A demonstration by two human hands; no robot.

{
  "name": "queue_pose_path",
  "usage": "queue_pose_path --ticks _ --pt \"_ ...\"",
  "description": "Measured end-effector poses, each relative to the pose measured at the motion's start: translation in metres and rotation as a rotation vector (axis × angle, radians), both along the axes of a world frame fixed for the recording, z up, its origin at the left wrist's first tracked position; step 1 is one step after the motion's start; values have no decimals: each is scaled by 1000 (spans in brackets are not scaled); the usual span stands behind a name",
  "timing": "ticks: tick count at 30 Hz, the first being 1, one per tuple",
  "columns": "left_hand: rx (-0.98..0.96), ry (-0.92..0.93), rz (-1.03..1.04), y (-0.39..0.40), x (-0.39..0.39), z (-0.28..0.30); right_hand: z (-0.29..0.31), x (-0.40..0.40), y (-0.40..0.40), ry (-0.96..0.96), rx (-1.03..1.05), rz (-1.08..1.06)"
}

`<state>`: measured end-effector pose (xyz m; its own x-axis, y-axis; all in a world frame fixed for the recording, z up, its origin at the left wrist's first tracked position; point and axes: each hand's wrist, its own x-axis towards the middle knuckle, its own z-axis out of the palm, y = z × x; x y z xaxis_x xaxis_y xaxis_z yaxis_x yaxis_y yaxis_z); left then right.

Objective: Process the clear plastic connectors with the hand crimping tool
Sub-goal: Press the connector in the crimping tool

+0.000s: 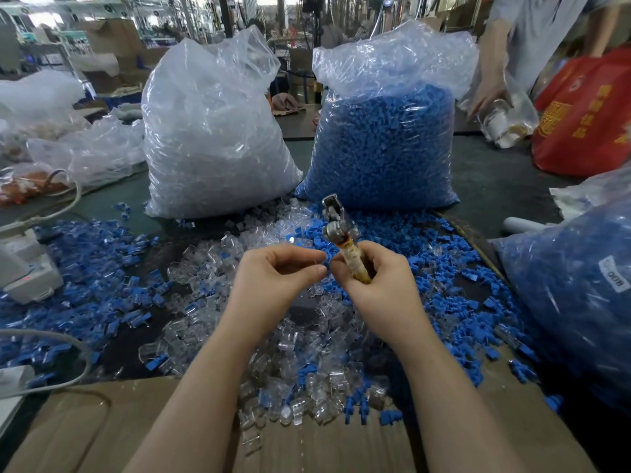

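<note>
My right hand [372,285] grips the taped handle of the hand crimping tool [338,227], whose metal head points up and away above my fist. My left hand [273,278] hovers just left of it with thumb and forefinger pinched together; whether a clear connector sits between them I cannot tell. Below both hands lies a loose pile of clear plastic connectors [307,363] mixed with blue plastic parts [444,268] on the dark table.
Two tall plastic bags stand behind the pile: clear connectors [211,131] left, blue parts [386,141] right. Another bag of blue parts [580,295] is at the right. Cardboard [102,431] covers the near edge. A white device [24,268] with cables sits left. Another person [495,87] handles a bag at the far right.
</note>
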<state>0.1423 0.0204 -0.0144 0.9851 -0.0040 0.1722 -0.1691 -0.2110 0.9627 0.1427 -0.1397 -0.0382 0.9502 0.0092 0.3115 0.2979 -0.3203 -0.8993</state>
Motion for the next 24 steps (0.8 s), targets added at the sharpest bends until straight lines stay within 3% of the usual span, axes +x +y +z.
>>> queue_pose_path --ticks 16,24 --pt "37 0 -5 -3 0 2 -2 2 -1 10 -181 -34" --pt "1 -29 26 -3 2 -3 -2 2 0 38 -151 -18"
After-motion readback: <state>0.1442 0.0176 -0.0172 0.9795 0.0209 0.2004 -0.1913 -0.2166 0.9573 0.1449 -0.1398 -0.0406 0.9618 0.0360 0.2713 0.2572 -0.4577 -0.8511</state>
